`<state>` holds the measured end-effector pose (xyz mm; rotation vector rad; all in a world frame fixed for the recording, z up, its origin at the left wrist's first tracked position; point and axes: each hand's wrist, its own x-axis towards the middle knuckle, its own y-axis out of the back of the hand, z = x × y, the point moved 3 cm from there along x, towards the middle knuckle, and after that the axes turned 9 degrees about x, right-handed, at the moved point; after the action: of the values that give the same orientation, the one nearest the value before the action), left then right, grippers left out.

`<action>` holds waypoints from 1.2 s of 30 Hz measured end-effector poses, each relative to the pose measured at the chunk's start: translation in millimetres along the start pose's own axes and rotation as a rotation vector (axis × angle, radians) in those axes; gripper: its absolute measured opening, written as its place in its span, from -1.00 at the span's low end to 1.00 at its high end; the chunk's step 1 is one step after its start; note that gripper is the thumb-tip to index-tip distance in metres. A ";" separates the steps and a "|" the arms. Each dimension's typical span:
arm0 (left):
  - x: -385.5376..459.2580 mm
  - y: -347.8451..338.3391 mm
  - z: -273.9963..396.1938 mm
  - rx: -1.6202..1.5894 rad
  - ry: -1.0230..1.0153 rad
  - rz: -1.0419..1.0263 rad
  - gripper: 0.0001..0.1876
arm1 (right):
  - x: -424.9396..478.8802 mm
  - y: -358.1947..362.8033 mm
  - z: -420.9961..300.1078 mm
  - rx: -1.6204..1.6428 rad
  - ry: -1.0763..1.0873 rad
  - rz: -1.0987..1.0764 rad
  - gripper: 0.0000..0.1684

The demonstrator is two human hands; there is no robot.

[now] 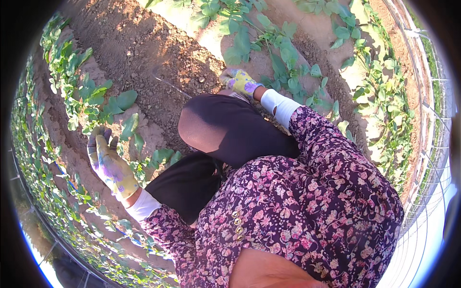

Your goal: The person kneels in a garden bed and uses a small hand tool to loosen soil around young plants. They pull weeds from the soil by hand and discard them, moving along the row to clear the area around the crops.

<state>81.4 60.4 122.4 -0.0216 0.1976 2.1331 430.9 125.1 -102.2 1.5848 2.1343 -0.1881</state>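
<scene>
My left hand (110, 165), in a yellow glove with purple flowers and dirty fingertips, is held palm up beside a row of leafy green plants (86, 97). Its fingers are apart and nothing lies in it. My right hand (239, 82), in a matching glove, has curled fingers near my raised knee, next to the leaves of another row (282, 54). A thin metal rod (171, 86) juts out past the knee over the soil; the knee hides its other end. Whether the right hand holds it cannot be told.
A furrow of loose brown soil (144, 54) with small clods runs between the plant rows. More rows stand at the far left and at the right (389, 108). Blue drip line (135, 241) lies among the left rows. Curved metal framework (434, 111) borders the right side.
</scene>
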 end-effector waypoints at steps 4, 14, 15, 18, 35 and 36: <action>5.1 8.2 -5.9 0.034 -0.004 0.018 -0.73 | -1.3 65.0 -7.9 0.291 -0.049 0.399 -0.72; 10.0 4.7 -9.5 0.080 0.010 -0.023 -0.73 | 14.5 116.9 11.9 0.657 -0.183 0.556 -0.31; 10.2 3.2 -9.3 0.080 0.011 -0.028 -0.73 | 16.1 118.0 10.6 0.665 -0.194 0.562 -0.30; 12.0 3.2 -10.5 0.081 0.014 -0.038 -0.73 | 21.5 117.8 12.5 0.775 -0.253 0.562 -0.63; 12.3 -1.0 -11.2 0.093 0.019 -0.043 -0.72 | 22.4 115.7 3.5 0.710 -0.265 0.479 -0.79; 12.8 1.1 -12.7 0.089 0.017 -0.044 -0.73 | 24.1 114.7 4.7 0.711 -0.259 0.474 -0.78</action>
<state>72.7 68.6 108.8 0.0075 0.2992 2.0784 533.8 181.2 -98.0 2.2469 1.5017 -1.0120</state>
